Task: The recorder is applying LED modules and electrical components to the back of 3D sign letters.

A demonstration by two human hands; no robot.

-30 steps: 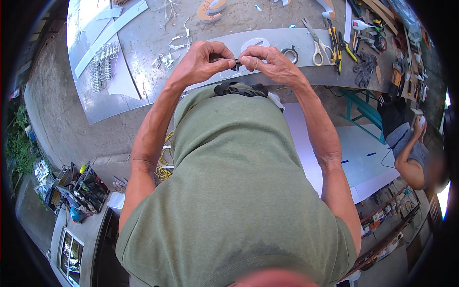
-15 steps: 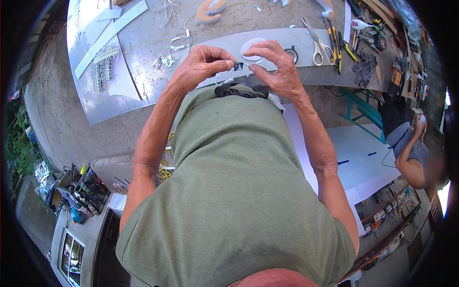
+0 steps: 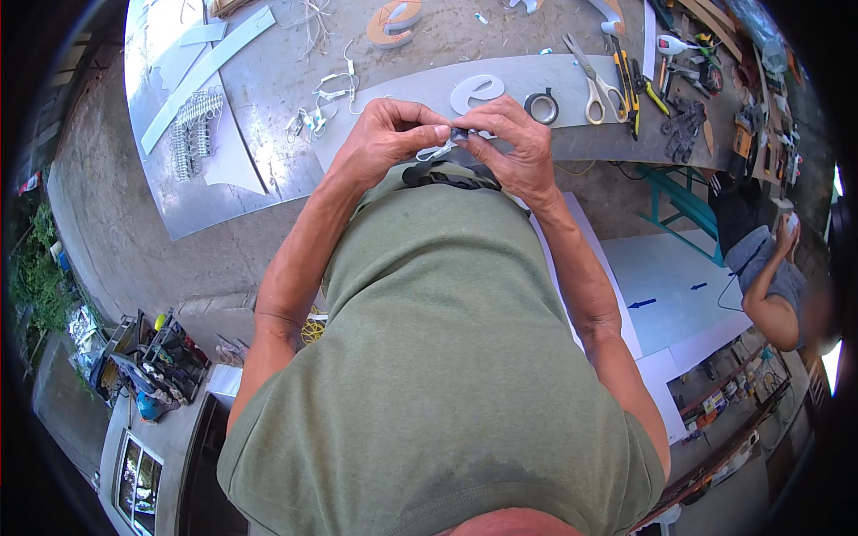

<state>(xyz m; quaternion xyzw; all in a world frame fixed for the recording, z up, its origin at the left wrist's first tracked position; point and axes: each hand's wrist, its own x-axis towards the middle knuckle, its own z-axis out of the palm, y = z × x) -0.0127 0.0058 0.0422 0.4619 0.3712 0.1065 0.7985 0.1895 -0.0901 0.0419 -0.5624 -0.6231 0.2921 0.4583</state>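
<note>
My left hand (image 3: 386, 136) and my right hand (image 3: 513, 145) meet over the near edge of the worktable. Between their fingertips is a small piece of black tape (image 3: 458, 135), pinched from both sides. A thin white wire (image 3: 435, 151) hangs in a loop below it, partly hidden by the fingers. Just beyond my hands a white letter-shaped piece (image 3: 476, 91) lies on a grey sheet. To its right rests a roll of black tape (image 3: 542, 107). White wires with small LED modules (image 3: 332, 93) lie beyond my left hand.
Scissors (image 3: 597, 94), yellow cutters (image 3: 631, 89) and a grey glove (image 3: 684, 121) lie on the right of the metal table (image 3: 286, 54). Coiled white strips (image 3: 190, 134) are at the left. Another person (image 3: 770, 286) is at the far right, beside a teal stand (image 3: 675, 201).
My hands have drawn closer together, and the right fingers now close on the black tape. The right hand has shifted down and left, uncovering more of the white letter.
</note>
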